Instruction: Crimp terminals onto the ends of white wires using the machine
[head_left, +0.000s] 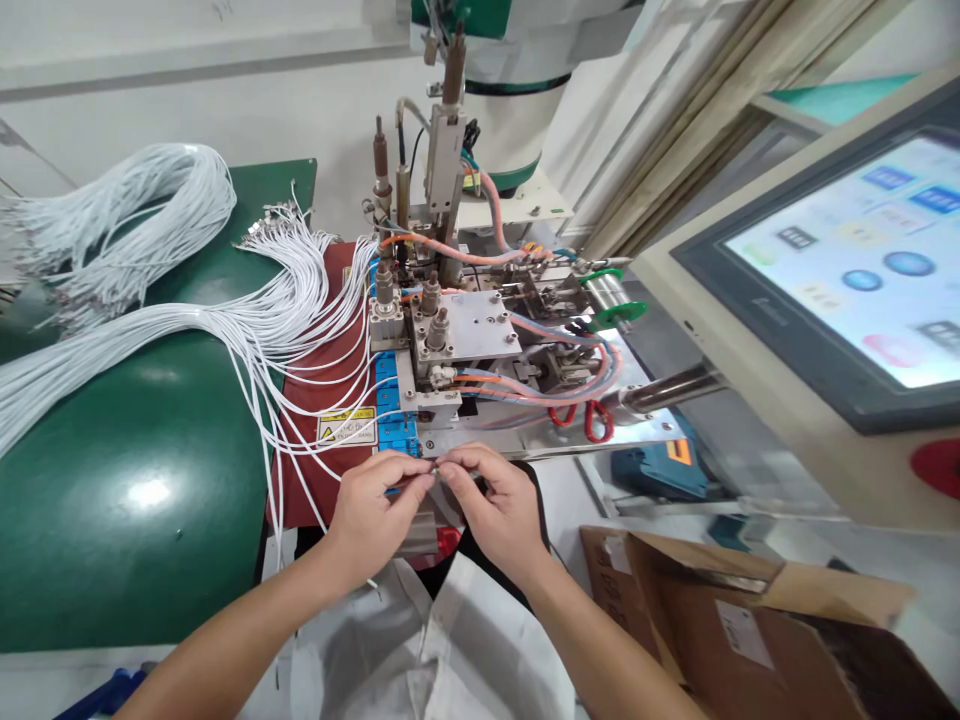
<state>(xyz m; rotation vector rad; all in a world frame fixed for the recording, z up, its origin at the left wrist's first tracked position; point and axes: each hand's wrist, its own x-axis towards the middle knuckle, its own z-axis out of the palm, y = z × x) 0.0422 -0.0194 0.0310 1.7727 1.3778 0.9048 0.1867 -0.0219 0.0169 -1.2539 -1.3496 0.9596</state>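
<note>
A green-topped table point(150, 570) fills the left side, and beside it stands a bench machine point(469, 325) with metal cylinders and orange and clear tubing. A touchscreen panel point(847, 260) leans in on the right. White cables point(240, 325) run across the table, several ending at blue fixture blocks point(397, 437) along the machine's near edge. Just in front of these, the left hand point(382, 510) and right hand point(495, 510) meet, each with thumb and forefinger closed to a tight pinch. Between the fingertips sits a tiny piece point(436, 468), too small to identify; whether a cable runs into it cannot be told. The step in hand looks like fine two-handed fingertip work; the next move would call for a steady grip and careful alignment.
</note>
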